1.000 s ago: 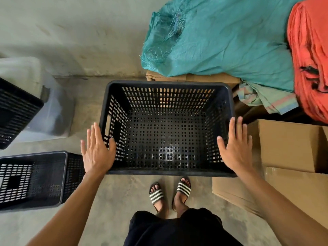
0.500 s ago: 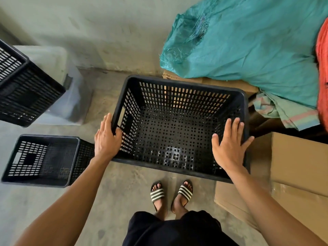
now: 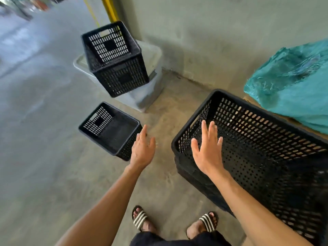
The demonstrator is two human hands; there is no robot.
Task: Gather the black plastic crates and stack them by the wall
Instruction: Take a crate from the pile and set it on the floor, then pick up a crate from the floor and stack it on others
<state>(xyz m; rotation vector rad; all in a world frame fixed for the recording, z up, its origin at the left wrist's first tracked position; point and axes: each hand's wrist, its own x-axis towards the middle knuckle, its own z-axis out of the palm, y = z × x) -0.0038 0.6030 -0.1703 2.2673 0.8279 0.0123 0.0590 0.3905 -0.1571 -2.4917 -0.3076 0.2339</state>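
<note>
Three black crates are in front of me. My left hand [image 3: 142,150] and right hand [image 3: 207,153] are both spread wide and hold nothing. My right hand hangs over the big crate [image 3: 257,148] by the wall [image 3: 221,32], mouth up. The small crate [image 3: 110,129] sits on the floor [image 3: 44,157], mouth up, its long side pointing away to the left. Another crate [image 3: 115,59] sits tilted on a gray tub [image 3: 152,86]. I think they are light, stiff and full of holes, so I would grab the rims.

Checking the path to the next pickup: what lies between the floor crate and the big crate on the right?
Head view: bare concrete floor, with the open left hand hanging over that gap beside the floor crate. Nothing else lies before the big crate.
</note>
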